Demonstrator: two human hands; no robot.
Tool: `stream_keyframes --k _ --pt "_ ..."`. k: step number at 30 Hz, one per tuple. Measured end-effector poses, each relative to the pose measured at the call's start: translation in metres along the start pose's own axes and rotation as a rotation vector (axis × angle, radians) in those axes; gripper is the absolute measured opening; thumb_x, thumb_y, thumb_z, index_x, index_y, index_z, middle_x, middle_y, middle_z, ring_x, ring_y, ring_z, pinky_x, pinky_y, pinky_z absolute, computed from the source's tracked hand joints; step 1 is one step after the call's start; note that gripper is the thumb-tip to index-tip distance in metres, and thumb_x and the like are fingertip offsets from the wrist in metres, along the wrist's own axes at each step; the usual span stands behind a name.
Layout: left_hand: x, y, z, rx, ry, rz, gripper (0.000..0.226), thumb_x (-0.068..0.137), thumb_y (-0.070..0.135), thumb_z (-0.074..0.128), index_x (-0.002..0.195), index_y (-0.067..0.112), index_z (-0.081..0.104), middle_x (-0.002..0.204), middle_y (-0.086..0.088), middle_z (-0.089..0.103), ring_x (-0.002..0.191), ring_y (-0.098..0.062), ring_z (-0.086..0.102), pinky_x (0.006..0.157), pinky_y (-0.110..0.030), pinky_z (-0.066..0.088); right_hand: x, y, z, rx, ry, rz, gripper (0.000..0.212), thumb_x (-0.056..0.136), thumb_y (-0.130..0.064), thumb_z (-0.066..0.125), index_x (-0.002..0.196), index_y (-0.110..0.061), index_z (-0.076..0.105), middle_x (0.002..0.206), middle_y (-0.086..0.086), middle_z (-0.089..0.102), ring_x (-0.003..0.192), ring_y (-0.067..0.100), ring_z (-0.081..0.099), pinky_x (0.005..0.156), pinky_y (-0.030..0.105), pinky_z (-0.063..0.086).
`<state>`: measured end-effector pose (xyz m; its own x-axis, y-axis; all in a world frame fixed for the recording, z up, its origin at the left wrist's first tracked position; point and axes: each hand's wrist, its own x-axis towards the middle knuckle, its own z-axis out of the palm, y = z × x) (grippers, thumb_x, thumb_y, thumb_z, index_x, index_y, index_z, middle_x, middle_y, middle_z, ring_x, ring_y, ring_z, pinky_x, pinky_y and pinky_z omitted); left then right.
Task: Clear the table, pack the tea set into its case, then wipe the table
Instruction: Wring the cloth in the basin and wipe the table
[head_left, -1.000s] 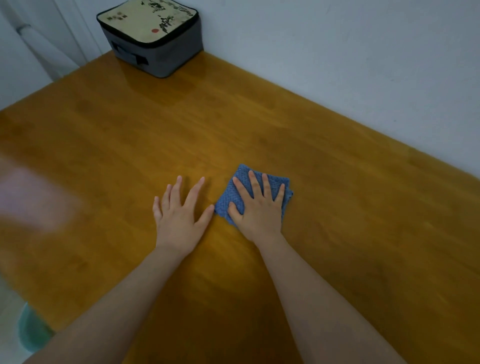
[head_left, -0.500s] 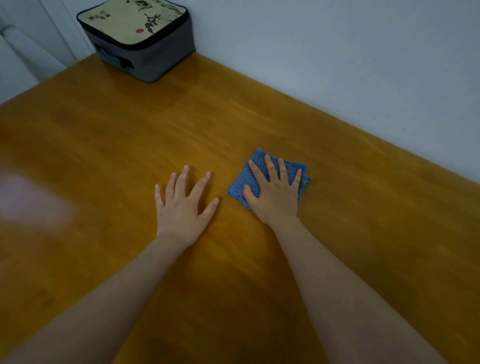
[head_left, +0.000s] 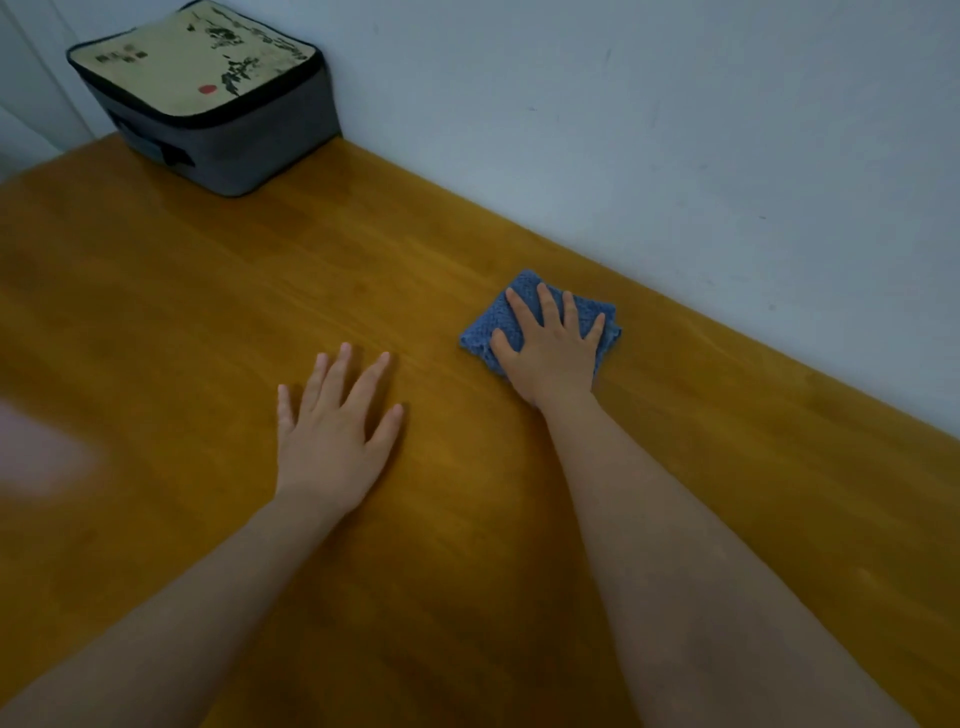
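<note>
My right hand (head_left: 551, 349) lies flat, fingers spread, pressing a folded blue cloth (head_left: 485, 332) onto the wooden table (head_left: 218, 312), close to the wall. My left hand (head_left: 335, 427) rests palm-down with fingers apart on the bare wood, a hand's width to the left of the cloth, holding nothing. The grey tea set case (head_left: 208, 98) with a cream printed lid stands zipped shut at the table's far left corner.
A pale wall (head_left: 675, 130) runs along the table's far edge just beyond the cloth. A pinkish blurred patch (head_left: 36, 457) shows at the left edge of the view.
My right hand has slid the blue cloth away from me and to the right, toward the wall. My left hand has stayed flat on the table, now farther from the cloth.
</note>
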<state>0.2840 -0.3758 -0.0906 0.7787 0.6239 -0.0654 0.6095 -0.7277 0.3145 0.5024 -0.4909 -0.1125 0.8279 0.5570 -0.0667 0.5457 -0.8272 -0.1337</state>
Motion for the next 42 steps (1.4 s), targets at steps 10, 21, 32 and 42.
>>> stream_keyframes --k 10,21,32,42 --pt "0.016 0.035 0.014 -0.021 -0.021 0.029 0.056 0.095 0.06 0.019 0.149 0.05 0.008 0.162 0.011 -0.001 0.148 -0.013 -0.007 0.116 -0.056 -0.004 0.065 0.037 -0.011 -0.02 0.021 0.037 0.063 0.095 -0.065 0.019 0.153 -0.042 0.009 0.163 -0.002 0.002 0.149 0.027 -0.003 0.114 0.063 -0.006" --pt "0.006 0.053 0.017 0.033 -0.033 0.003 0.057 0.095 0.06 0.024 0.149 0.05 0.007 0.162 0.007 -0.004 0.149 -0.017 -0.008 0.116 -0.059 -0.006 0.048 0.09 -0.017 -0.069 0.006 0.053 0.062 0.095 -0.066 0.017 0.152 -0.044 0.007 0.163 -0.003 0.002 0.149 0.026 -0.001 0.114 0.064 -0.006" --pt "-0.02 0.042 0.011 0.089 -0.051 -0.028 0.054 0.094 0.062 0.021 0.147 0.054 0.008 0.162 0.004 -0.003 0.149 -0.022 -0.006 0.115 -0.061 -0.004 0.015 0.095 -0.015 -0.081 -0.01 0.051 0.062 0.095 -0.065 0.014 0.152 -0.043 0.004 0.163 -0.003 -0.001 0.149 0.027 -0.004 0.114 0.064 -0.006" --pt "-0.06 0.031 0.005 0.028 -0.016 -0.076 0.057 0.097 0.055 0.032 0.148 0.052 0.007 0.162 0.003 -0.002 0.149 -0.022 -0.004 0.115 -0.06 -0.004 -0.053 0.06 -0.005 -0.061 -0.016 -0.072 0.061 0.096 -0.063 0.015 0.153 -0.043 0.005 0.163 -0.001 -0.001 0.149 0.028 -0.007 0.114 0.065 -0.006"
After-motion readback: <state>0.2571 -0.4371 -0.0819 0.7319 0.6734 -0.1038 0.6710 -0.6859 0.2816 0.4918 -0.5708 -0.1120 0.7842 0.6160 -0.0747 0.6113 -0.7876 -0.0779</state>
